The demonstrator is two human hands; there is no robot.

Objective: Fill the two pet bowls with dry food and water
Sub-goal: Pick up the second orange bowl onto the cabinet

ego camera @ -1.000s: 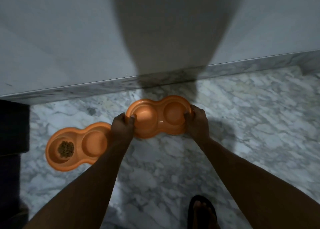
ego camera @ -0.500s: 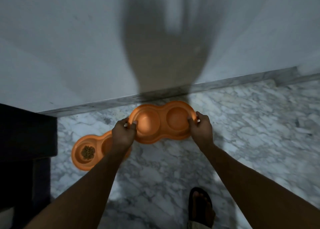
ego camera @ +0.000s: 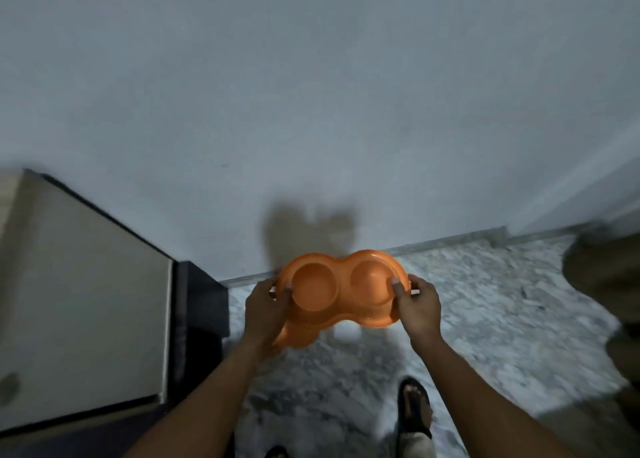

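Marble floor (ego camera: 491, 305) spans the lower frame; left hand (ego camera: 266, 310) and right hand (ego camera: 417, 307) grip the orange double bowl (ego camera: 343, 289) by its ends, mostly hiding a second orange bowl (ego camera: 296, 336) beneath.

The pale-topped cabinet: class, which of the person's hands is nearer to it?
Left. The left hand grips the orange double bowl's end toward the cabinet; the right hand grips the opposite end, farther away.

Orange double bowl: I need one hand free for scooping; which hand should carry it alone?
Probably left: the left hand covers more of the bowl, thumb over its rim; the right hand only pinches the edge.
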